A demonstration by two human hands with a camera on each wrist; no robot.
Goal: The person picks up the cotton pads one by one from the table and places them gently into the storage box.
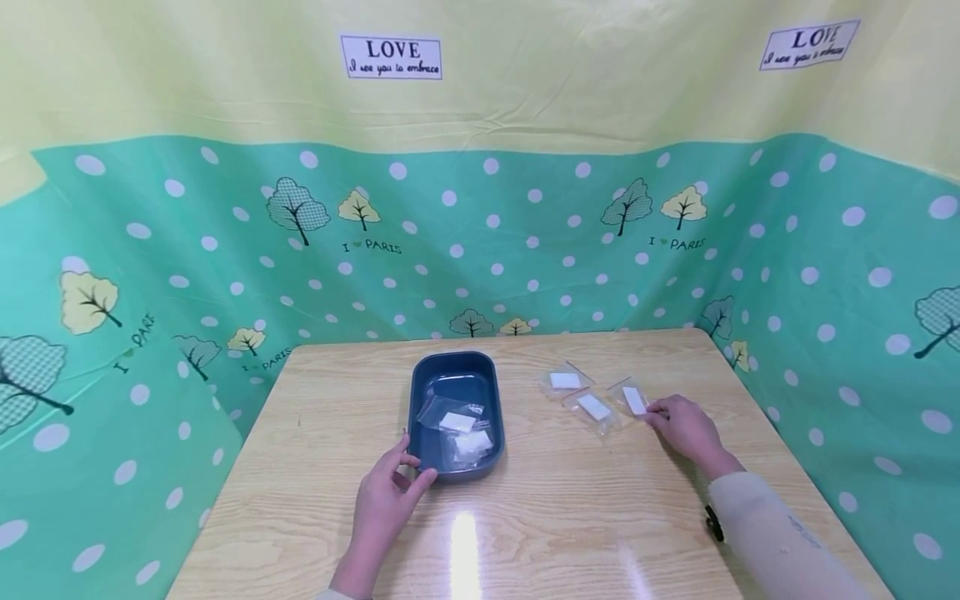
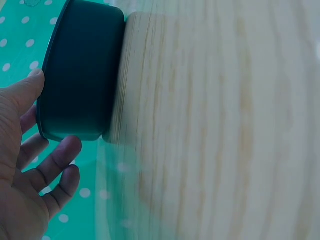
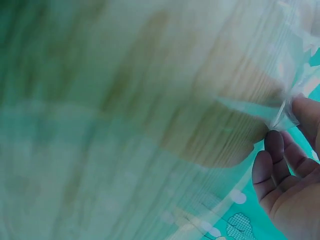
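Note:
A dark blue rectangular container (image 1: 491, 454) stands on the table, with small clear plastic bags (image 1: 457, 422) holding white pieces inside it. My left hand (image 1: 386, 500) touches the container's near left corner, thumb at the near rim and fingers spread along the side; the left wrist view shows the thumb (image 2: 32, 87) against the rim. To the right, my right hand (image 1: 686, 429) pinches the edge of a small clear zip bag (image 1: 633, 400) with a white piece in it. In the right wrist view, the crinkled plastic bag (image 3: 285, 117) is between thumb and fingers.
Two similar bags, one farther back (image 1: 565, 381) and one nearer (image 1: 594, 407), lie between the container and my right hand. The light wooden table (image 1: 562, 517) meets a green dotted cloth (image 1: 420, 283) at its back and sides.

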